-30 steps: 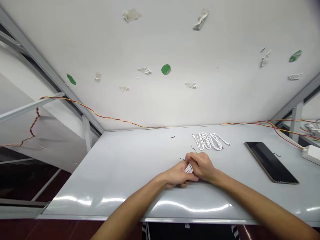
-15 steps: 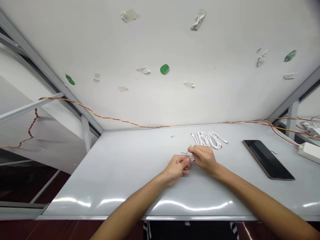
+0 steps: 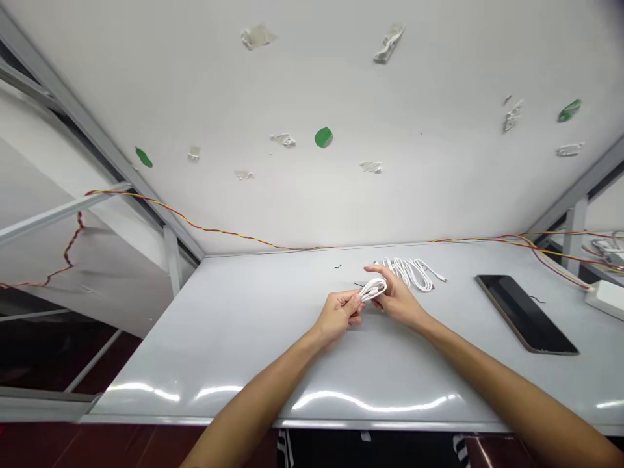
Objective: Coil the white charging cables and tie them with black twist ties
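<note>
A white charging cable (image 3: 374, 288), wound into a small coil, sits in my left hand (image 3: 342, 311), pinched between thumb and fingers just above the table. Around the coil's far loop is my right hand (image 3: 398, 298), its index finger stretched out and apart from the other fingers; whether those touch the loop is hard to tell. A thin black twist tie (image 3: 359, 285) shows just beyond the coil, partly hidden. Behind my right hand, more white cable (image 3: 412, 270) lies in loose loops on the table.
A black phone or tablet (image 3: 526, 313) lies on the grey table (image 3: 234, 331) at right, with a dark wire piece (image 3: 537, 299) beside it. Another short black tie (image 3: 338, 266) lies farther back. A white power strip (image 3: 605, 298) and red-yellow wires (image 3: 234, 234) run along the back.
My right hand's pinch near the twist tie has loosened, and its fingers have spread. The coil in my left hand has turned, so its loop now shows.
</note>
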`<state>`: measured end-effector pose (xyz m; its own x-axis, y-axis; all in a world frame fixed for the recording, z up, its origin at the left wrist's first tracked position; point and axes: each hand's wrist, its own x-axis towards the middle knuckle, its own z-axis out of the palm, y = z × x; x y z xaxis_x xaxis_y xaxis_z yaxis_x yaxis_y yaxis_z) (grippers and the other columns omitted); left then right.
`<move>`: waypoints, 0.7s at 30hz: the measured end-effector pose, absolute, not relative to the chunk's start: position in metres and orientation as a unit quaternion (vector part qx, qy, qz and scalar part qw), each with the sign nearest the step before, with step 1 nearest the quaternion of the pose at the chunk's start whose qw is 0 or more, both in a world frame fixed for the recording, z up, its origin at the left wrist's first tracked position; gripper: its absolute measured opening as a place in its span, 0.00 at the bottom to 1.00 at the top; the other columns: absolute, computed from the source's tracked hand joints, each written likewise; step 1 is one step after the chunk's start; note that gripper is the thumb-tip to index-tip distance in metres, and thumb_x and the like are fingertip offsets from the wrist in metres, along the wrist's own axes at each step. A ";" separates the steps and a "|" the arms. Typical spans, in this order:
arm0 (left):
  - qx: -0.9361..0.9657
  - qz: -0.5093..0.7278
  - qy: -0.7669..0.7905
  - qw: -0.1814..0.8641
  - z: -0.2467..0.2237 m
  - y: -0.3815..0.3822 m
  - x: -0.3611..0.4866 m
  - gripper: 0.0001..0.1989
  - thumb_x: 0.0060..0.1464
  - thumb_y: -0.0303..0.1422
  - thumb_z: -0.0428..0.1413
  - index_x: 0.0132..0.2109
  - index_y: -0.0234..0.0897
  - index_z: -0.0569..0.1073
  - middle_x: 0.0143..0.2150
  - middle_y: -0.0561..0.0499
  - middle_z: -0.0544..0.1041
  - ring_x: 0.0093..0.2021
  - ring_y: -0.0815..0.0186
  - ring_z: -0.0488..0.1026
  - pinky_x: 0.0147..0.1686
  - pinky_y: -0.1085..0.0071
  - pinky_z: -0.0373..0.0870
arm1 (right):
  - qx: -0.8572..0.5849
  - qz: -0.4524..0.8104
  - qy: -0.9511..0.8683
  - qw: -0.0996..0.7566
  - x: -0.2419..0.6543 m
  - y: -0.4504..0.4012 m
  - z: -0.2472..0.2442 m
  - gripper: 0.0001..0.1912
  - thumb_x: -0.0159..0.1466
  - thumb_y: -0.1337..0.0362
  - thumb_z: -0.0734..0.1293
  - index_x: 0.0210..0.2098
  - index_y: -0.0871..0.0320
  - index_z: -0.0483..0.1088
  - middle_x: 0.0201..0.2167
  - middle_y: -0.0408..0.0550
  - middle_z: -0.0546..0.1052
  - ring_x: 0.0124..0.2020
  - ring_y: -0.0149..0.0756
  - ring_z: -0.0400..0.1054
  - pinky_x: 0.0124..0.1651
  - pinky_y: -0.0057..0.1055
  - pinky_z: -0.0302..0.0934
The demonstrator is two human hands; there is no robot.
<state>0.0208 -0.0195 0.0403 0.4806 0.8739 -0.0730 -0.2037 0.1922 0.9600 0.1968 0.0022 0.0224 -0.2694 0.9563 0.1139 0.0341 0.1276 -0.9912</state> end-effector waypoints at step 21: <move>0.429 0.516 0.362 0.647 0.035 -0.012 0.016 0.24 0.51 0.48 0.62 0.25 0.33 0.64 0.27 0.55 0.59 0.26 0.75 0.50 0.23 0.75 0.48 | -0.411 0.333 -0.716 0.456 0.193 -0.009 0.020 0.13 0.67 0.59 0.63 0.49 0.55 0.72 0.36 0.49 0.78 0.33 0.37 0.73 0.40 0.38 0.70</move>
